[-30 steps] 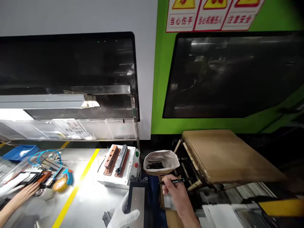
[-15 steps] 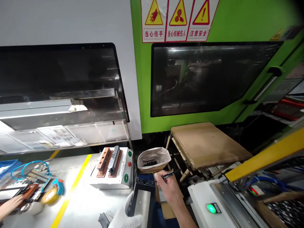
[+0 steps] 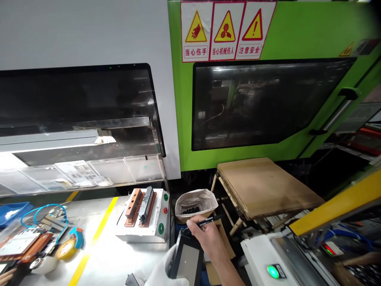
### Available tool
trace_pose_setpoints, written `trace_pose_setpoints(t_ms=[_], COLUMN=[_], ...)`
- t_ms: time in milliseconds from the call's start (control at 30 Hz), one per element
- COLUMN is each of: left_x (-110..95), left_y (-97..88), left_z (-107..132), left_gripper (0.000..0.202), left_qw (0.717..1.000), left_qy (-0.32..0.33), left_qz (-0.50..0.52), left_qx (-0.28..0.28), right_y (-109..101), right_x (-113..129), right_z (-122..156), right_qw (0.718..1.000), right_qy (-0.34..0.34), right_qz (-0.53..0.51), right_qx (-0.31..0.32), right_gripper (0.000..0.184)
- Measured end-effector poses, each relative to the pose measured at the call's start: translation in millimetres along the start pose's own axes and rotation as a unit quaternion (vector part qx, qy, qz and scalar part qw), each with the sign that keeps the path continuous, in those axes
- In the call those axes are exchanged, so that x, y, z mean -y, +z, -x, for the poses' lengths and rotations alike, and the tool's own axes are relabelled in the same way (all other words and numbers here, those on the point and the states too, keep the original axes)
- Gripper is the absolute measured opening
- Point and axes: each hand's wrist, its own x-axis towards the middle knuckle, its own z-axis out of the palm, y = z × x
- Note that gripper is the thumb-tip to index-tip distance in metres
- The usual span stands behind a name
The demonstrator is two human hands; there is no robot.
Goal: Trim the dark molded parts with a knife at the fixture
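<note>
The person's right hand (image 3: 206, 238) is closed in a pinch around a black marker pen (image 3: 205, 222), the pen angled up to the right, with its tip end lost among the fingers. Those fingers sit right at the top corner of a black-framed metal plate (image 3: 187, 264), though from here I can't tell whether they touch it. The left hand (image 3: 162, 270), in a white glove, is curled around the plate's lower left side, holding it tilted, with the grey metal face turned up.

Just behind the hands stands an open paper bag (image 3: 196, 202) with small black pieces inside. To its left, a white box (image 3: 143, 234) with green and red buttons carries a copper-and-black fixture (image 3: 139, 206). Further left on the worktop (image 3: 98, 262) lie a roll of yellow tape (image 3: 66, 249), looped blue tubing (image 3: 44, 212) and a blue tray (image 3: 12, 212) — and at the bottom left corner, a co-worker's fingers (image 3: 5, 276) show beside a copper-coloured plate (image 3: 22, 246).

To the right are a cardboard-topped wooden stand (image 3: 262, 186) and a white panel with a lit green button (image 3: 273, 271).
</note>
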Motion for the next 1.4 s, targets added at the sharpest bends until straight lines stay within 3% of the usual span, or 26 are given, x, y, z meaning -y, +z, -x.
trace_pose_setpoints(t_ms=[100, 267, 367, 500, 600, 733, 1000, 1233, 1400], left_x=[1, 5, -1, -18, -31, -41, -32, -32, -43], left_y=[4.6, 3.6, 3.2, 6.6, 7.3, 10.0, 19.5, 28.1, 47.4], left_z=[-8, -19, -24, -33, -40, -42, -34, -31, -22], left_gripper=[0.075, 0.091, 0.090, 0.067, 0.060, 0.056, 0.056, 0.055, 0.055], left_qw=[0.999, 0.999, 0.996, 0.962, 0.942, 0.950, 0.956, 0.950, 0.951], left_qy=[0.034, 0.045, 0.021, 0.014, 0.039, 0.063, 0.053, 0.057, 0.071], left_qz=[-0.006, -0.009, 0.010, 0.181, 0.243, 0.230, 0.214, 0.219, 0.213], left_qx=[0.018, 0.001, -0.088, -0.204, -0.227, -0.202, -0.192, -0.216, -0.210], right_y=[4, 1, -5, -1, 7, 7, -8, -6, 11], right_x=[-7, -22, -29, -35, -34, -34, -41, -35, -37], right_z=[-2, 6, 34, 86, 110, 112, 108, 120, 118], right_qw=[1.000, 0.989, 0.982, 0.976, 0.975, 0.966, 0.945, 0.947, 0.932], right_qy=[0.008, 0.020, 0.005, -0.031, -0.064, -0.142, -0.197, -0.192, -0.272], right_qz=[0.003, 0.025, 0.022, 0.011, 0.052, 0.109, 0.222, 0.230, 0.232], right_qx=[-0.024, -0.147, -0.189, -0.214, -0.206, -0.185, -0.140, -0.116, -0.063], right_gripper=[0.040, 0.045, 0.043, 0.039, 0.028, 0.019, 0.015, 0.013, 0.014])
